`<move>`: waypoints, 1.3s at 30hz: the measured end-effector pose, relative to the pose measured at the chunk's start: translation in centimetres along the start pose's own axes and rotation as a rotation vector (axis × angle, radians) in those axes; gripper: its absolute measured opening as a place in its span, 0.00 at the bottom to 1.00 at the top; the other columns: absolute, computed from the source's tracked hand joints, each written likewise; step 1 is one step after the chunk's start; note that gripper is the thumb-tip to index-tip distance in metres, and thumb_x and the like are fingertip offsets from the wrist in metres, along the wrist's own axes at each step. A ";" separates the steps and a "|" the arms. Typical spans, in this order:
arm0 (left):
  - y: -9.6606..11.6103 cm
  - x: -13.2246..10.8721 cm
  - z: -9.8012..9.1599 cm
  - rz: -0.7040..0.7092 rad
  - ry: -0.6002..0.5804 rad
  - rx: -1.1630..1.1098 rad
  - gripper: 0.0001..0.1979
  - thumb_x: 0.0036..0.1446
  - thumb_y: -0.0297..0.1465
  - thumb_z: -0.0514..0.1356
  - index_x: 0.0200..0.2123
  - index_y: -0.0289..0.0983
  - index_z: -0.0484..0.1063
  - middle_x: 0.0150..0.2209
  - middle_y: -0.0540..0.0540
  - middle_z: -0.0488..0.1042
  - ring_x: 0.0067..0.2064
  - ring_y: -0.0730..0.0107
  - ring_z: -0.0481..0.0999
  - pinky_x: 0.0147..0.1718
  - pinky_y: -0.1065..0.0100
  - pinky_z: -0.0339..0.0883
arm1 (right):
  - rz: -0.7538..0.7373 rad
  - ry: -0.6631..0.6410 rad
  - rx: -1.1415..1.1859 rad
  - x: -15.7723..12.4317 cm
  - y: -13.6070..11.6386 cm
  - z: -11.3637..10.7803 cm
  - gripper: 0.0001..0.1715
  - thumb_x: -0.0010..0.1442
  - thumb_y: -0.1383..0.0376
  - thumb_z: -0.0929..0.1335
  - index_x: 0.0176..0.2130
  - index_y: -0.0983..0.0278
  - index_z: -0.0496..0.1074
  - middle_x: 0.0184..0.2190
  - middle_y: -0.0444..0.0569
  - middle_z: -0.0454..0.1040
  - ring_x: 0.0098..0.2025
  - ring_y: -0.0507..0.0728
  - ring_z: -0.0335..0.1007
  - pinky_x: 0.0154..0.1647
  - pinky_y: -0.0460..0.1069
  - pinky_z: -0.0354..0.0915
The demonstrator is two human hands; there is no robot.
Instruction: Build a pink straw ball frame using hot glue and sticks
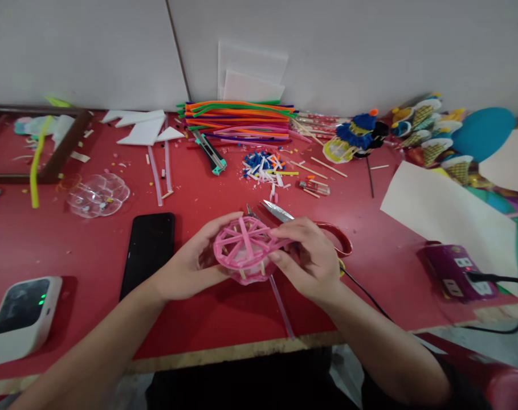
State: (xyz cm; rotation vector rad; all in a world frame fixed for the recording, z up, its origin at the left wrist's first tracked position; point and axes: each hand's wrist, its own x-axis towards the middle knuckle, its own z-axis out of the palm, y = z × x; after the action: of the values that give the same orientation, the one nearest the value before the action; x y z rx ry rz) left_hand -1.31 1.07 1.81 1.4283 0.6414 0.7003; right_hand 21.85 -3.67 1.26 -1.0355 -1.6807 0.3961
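My left hand [194,256] is closed round the left side of a small round pink craft frame [244,239]. Its top is a wheel of pink spokes, joined by short wooden sticks to a pink base. At the right rim, the thumb and fingers of my right hand [310,256] pinch a pink strip; whether it is fixed to the rim I cannot tell. Scissors [278,212] with a red handle lie just behind my right hand, partly hidden. A translucent glue stick [282,310] lies below the frame, near the table's front edge.
A black phone [150,247] and a white device [23,313] lie left. Behind are a cutter [209,152], colourful pipe cleaners [241,121] and cut scraps [265,168]. At right are a paper sheet [447,222] and a purple power socket [459,273] with a black cable.
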 end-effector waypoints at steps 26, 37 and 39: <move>0.2 0.3 -0.1 0.794 0.337 0.974 0.13 0.56 0.27 0.71 0.44 0.39 0.76 0.44 0.45 0.81 0.49 0.61 0.81 0.51 0.58 0.78 | 0.139 -0.028 0.138 0.2 0.3 0.0 0.12 0.62 0.72 0.72 0.43 0.57 0.82 0.35 0.44 0.85 0.36 0.53 0.80 0.38 0.48 0.75; -0.1 0.1 -0.6 0.833 0.424 1.116 0.14 0.57 0.24 0.71 0.45 0.42 0.79 0.41 0.48 0.84 0.44 0.63 0.83 0.42 0.61 0.81 | -0.003 -0.054 0.022 -0.1 0.2 0.4 0.10 0.63 0.72 0.72 0.43 0.59 0.81 0.34 0.45 0.85 0.34 0.52 0.83 0.38 0.45 0.79; 0.1 0.1 -0.8 0.877 0.427 1.145 0.14 0.57 0.24 0.70 0.45 0.43 0.80 0.41 0.49 0.84 0.44 0.63 0.83 0.41 0.62 0.81 | -0.084 -0.056 -0.012 0.0 0.1 0.4 0.10 0.64 0.73 0.71 0.43 0.60 0.81 0.34 0.46 0.85 0.35 0.52 0.83 0.41 0.46 0.79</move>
State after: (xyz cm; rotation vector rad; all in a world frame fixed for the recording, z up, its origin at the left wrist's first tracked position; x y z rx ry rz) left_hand -1.87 1.65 1.84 2.7280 0.7773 1.4743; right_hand 21.51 -3.55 1.03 -0.9663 -1.7722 0.3632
